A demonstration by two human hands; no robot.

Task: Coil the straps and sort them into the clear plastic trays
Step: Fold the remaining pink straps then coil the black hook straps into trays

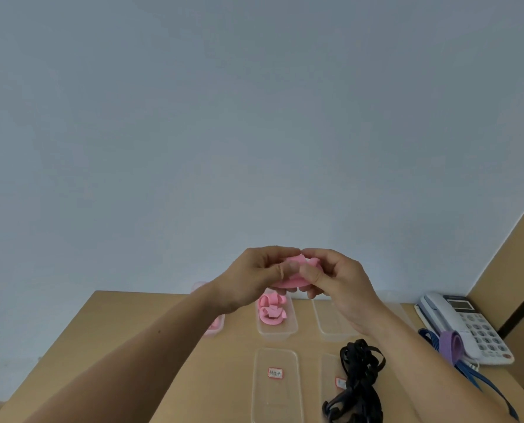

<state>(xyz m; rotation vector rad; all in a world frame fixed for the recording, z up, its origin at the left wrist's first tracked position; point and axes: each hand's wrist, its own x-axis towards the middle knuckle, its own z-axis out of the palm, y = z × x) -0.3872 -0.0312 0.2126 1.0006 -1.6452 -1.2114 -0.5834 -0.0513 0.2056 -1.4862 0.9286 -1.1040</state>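
Both hands are raised at centre frame, in front of a pale wall [254, 117] and above the far edge of the bench [150, 346].

- Left hand [251, 277] and right hand [340, 282] meet on a pink strap [295, 260]. Fingers [308, 274] of both hands are curled in tight, with the thumbs pressed on the strap's face, pinching it between them.
- The pink strap is a soft, flat band in bubblegum pink, bent into a loose roll. Its top edge shows above the thumbs and a lower curve shows beneath them. The rest is hidden by the fingers, so the number of turns cannot be told.
- Directly below the hands, the middle tray [279, 331] is clear plastic and holds pink coils [272, 311], loosely wound, some springing open.
- The left tray [216, 329] is mostly behind the left forearm, with some pink showing inside.
- The right tray [331, 323] is clear and partly behind the right wrist.
- At lower centre, the near tray [277, 401] bears a red-edged label [275, 373].
- The second near tray [329, 374], to the right of it, is overlapped by a tangled black strap [360, 386].
- At lower right, a purple strap [451, 343] in a loop and a blue strap [480, 381] trailing toward the frame's bottom corner both lie against a white telephone [468, 319].
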